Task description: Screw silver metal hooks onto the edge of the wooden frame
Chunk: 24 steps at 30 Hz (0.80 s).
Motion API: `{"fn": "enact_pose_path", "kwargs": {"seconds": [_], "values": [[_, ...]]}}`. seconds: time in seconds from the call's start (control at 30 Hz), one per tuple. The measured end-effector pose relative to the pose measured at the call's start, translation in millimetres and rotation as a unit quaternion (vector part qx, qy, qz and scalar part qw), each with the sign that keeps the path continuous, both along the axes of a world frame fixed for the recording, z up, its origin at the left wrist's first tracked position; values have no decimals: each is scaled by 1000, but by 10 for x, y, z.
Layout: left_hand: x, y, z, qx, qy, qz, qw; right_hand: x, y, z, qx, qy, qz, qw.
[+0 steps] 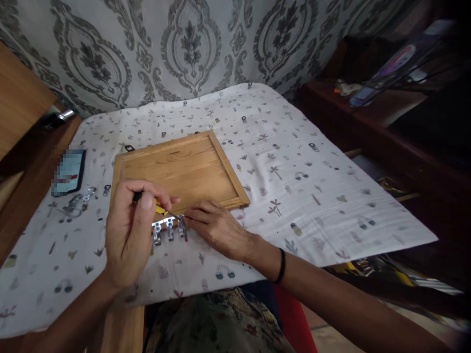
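Counted around one framed wooden panel [176, 166], there are three metal hooks [170, 229] and one screwdriver [161, 208] at its near edge, with two hands there, one left hand [128, 230] and one right hand [221, 230]. One phone [75, 169] lies left of the panel, one bottle [399, 60] is well to its right, and one printed cloth [290, 147] is beneath it.

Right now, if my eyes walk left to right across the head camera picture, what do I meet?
Phone → left hand → shiny metal pieces → right hand → black wristband → bottle
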<state>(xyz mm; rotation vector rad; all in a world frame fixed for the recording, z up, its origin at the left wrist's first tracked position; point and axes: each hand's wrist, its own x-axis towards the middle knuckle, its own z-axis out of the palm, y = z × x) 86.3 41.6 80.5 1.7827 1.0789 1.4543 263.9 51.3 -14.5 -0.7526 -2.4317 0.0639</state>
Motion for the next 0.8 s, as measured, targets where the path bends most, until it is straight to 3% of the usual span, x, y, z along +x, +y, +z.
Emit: {"fn": "enact_pose_path", "kwargs": {"seconds": [0.07, 0.17, 0.3, 0.43, 0.5, 0.67, 0.8], "values": [[107, 39, -25, -19, -117, -4, 993, 2, 1, 12, 6, 1, 2, 1000], [218, 103, -21, -41, -201, -14, 979, 3, 2, 17, 13, 2, 4, 1000], [262, 176, 15, -86, -234, -42, 967, 0, -1, 4, 15, -1, 0, 1000], [203, 210, 29, -149, -229, -151, 950, -5, -2, 3, 9, -5, -4, 1000], [153, 203, 29, -152, -219, -172, 948, -8, -2, 10, 7, -7, -4, 1000], [76, 121, 73, -125, -141, -81, 979, -16, 3, 14, 20, 3, -4, 1000], [140, 73, 129, -125, -212, -31, 969, -15, 9, -7, 27, 6, -6, 1000]]}}
